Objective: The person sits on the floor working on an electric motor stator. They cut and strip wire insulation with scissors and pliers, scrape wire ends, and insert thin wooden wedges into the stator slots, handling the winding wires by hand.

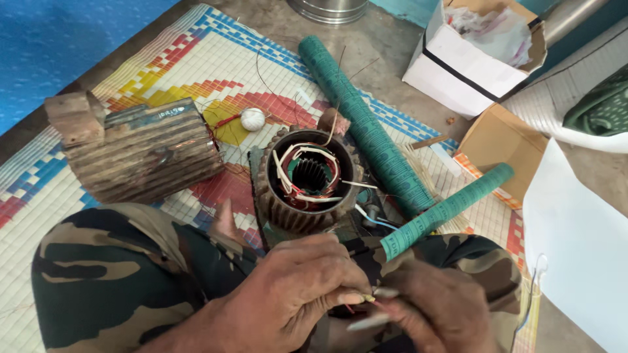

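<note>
Wire (370, 298) pinched between both hands' fingers (353, 297), lying left-right.

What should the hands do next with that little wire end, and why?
Probably keep pinching and finish working the thin wire end. The left hand and right hand meet on it just below the motor stator, whose loose leads trail toward the hands.

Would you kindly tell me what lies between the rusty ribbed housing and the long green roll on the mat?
In the head view, the motor stator and a small white ball lie between them.
</note>
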Demonstrator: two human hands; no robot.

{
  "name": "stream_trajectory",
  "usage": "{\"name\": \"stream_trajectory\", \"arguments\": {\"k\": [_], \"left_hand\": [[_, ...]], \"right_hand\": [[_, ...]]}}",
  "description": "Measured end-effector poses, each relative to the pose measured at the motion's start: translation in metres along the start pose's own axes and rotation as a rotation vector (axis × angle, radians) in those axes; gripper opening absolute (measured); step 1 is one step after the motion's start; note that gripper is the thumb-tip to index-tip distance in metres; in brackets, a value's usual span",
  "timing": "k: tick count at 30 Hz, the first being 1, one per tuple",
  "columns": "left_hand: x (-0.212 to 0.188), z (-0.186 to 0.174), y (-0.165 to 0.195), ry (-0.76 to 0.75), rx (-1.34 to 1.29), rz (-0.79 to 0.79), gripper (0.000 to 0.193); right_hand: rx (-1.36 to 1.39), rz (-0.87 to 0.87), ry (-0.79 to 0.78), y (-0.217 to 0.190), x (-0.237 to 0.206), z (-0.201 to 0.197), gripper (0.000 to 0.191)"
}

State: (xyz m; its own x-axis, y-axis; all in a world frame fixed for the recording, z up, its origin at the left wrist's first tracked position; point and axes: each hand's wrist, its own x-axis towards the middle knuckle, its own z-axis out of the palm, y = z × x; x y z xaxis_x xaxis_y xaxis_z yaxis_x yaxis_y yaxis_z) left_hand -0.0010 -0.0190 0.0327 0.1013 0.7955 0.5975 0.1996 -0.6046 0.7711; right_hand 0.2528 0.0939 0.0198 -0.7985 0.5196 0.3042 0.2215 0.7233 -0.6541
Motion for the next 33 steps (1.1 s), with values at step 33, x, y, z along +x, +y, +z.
{"name": "stream_trajectory", "arguments": {"k": [33], "left_hand": [[0.000, -0.010, 0.004, -0.208, 0.039, -0.071, 0.011]], "right_hand": [[-0.177, -0.462, -0.050, -0.006, 0.020, -0.003, 0.029]]}}
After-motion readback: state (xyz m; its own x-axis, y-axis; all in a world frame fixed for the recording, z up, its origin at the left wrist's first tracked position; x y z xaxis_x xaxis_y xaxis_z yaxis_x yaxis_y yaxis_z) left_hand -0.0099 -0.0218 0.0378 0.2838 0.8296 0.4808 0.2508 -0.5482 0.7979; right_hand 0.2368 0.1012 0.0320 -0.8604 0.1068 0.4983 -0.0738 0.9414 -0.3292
